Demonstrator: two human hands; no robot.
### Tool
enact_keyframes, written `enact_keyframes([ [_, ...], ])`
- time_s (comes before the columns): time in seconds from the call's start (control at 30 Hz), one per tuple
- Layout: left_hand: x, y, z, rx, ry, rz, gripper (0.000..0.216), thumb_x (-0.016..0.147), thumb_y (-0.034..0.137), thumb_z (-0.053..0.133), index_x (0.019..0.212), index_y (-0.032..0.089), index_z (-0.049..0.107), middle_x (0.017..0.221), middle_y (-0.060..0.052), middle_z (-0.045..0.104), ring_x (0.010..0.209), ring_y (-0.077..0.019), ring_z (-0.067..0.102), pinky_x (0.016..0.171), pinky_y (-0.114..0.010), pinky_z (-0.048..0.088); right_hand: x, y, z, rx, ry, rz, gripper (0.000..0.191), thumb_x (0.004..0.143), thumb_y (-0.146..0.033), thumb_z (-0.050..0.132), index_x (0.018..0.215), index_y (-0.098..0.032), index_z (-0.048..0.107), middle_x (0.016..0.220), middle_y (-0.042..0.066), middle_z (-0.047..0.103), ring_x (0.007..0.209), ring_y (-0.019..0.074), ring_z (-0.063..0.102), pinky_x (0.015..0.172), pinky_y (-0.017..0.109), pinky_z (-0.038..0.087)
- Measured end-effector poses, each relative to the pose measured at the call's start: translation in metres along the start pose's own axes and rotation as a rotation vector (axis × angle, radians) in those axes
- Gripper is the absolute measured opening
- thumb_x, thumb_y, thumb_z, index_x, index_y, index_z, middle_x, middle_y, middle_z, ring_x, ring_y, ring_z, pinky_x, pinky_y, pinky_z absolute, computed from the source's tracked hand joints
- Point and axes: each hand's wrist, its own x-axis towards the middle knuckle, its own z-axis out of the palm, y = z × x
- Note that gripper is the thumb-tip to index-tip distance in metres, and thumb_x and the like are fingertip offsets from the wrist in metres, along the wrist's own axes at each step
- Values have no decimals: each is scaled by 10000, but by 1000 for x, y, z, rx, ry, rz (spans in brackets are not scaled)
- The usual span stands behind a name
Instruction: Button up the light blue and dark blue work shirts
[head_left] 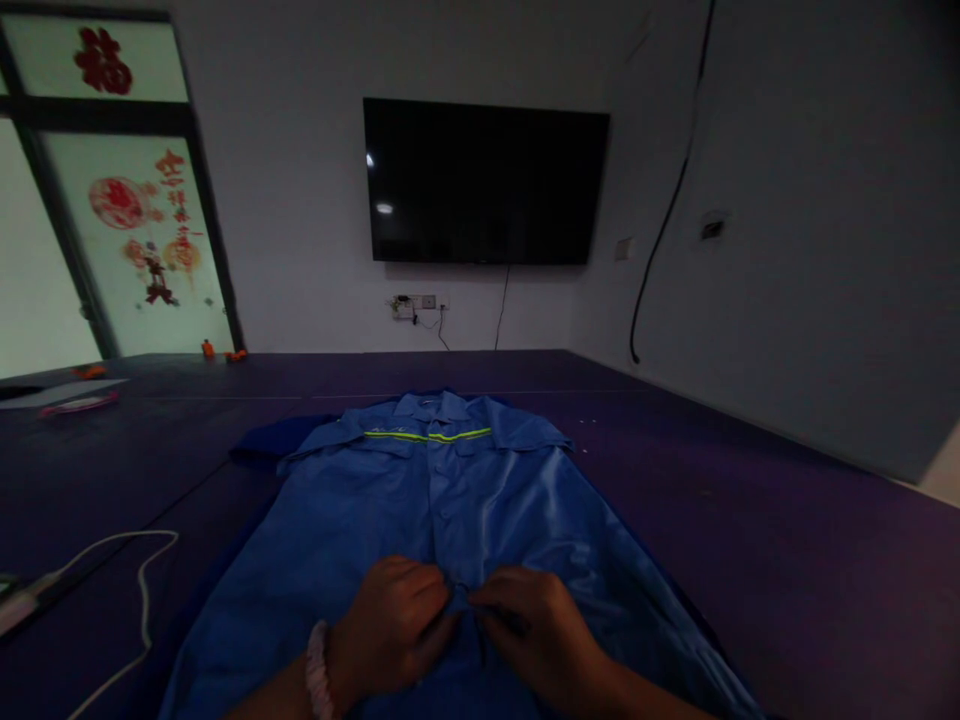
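Observation:
A blue work shirt point(420, 500) with a yellow-green reflective stripe across the chest lies flat on a dark purple surface point(750, 540), collar pointing away from me. My left hand point(390, 625), with a pale bracelet at the wrist, pinches the fabric at the shirt's front placket near the lower middle. My right hand point(536, 635) meets it there, fingers closed on the same strip of cloth. Both hands touch at the fingertips over the button line.
A white cable point(139, 580) loops on the surface at the left. A black wall-mounted screen point(484, 180) hangs ahead, with sockets below it. Windows with red paper decorations point(142, 220) stand at the left. Small items lie at the far left edge.

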Motion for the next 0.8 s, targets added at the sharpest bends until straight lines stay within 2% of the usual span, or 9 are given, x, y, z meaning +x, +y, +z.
enact_keyframes([
  [0.43,1,0,1,10,32,-4,368,921,271,296,624,173,490,548,-2,498,494,-113,438,491,-249,310,1,-4,-2,-12,-10,-30,213,789,-129,498,832,-197,695,737,36,688,664,130,621,613,199,473],
  [0.8,0,-3,-1,-25,11,-31,437,928,367,270,628,166,514,567,-16,521,518,-117,458,504,-257,322,-2,1,1,-25,-5,-48,217,786,-142,498,877,-202,686,760,37,692,684,133,629,622,204,476],
])
